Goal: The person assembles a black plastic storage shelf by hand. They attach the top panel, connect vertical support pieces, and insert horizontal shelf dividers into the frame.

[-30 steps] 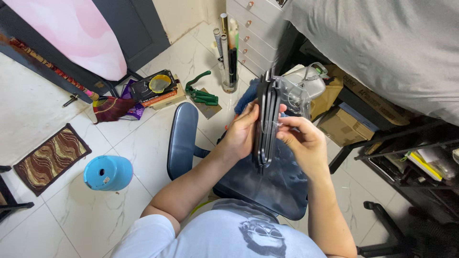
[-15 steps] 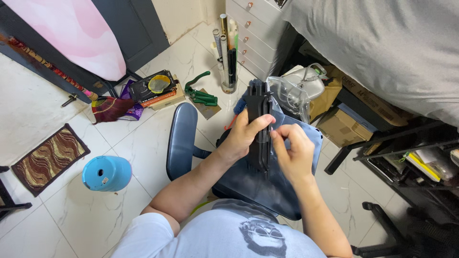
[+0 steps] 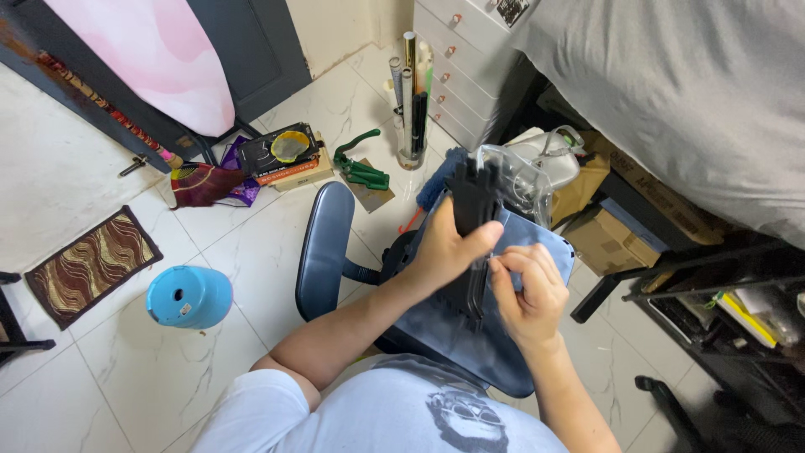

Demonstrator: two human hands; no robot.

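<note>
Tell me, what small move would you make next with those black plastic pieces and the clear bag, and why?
Probably keep peeling the clear bag off with the right hand. The left hand grips the stack of black plastic pieces upright above the blue chair, the right hand's fingers pinch at the stack's edge, and the bag hangs only around its top end.
</note>
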